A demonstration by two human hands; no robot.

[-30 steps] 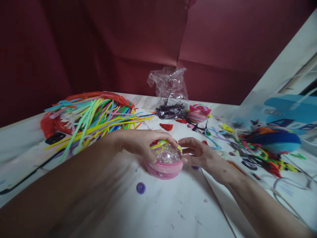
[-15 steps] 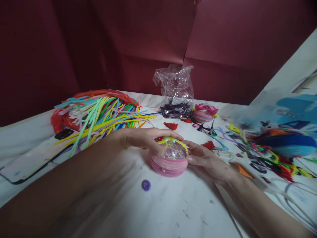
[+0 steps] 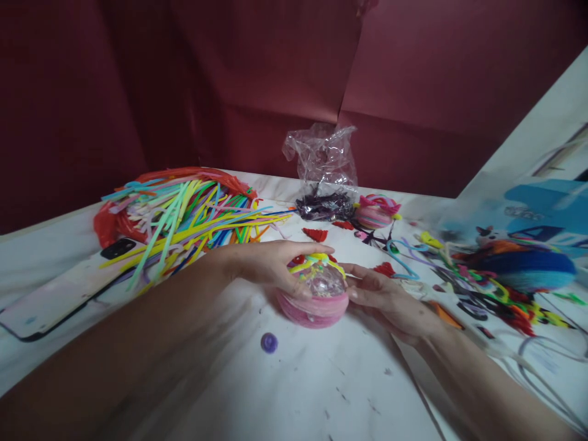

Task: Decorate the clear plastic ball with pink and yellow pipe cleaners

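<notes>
L hand [image 3: 261, 263] curled round the pink ball [image 3: 316, 312] & R hand [image 3: 390, 300] held its right side, prob. so it wouldn't roll on the white table [image 3: 294, 392]. A purple bit [image 3: 269, 343] sat near the ball, maybe b/c hands were full.

The person's left forearm slants in low from the left, its hand [image 3: 269, 266] arched palm-down with thumb and fingers parted. The right hand [image 3: 383, 300] faces it from the other side, fingers slightly bent, forearm angling away.
</notes>
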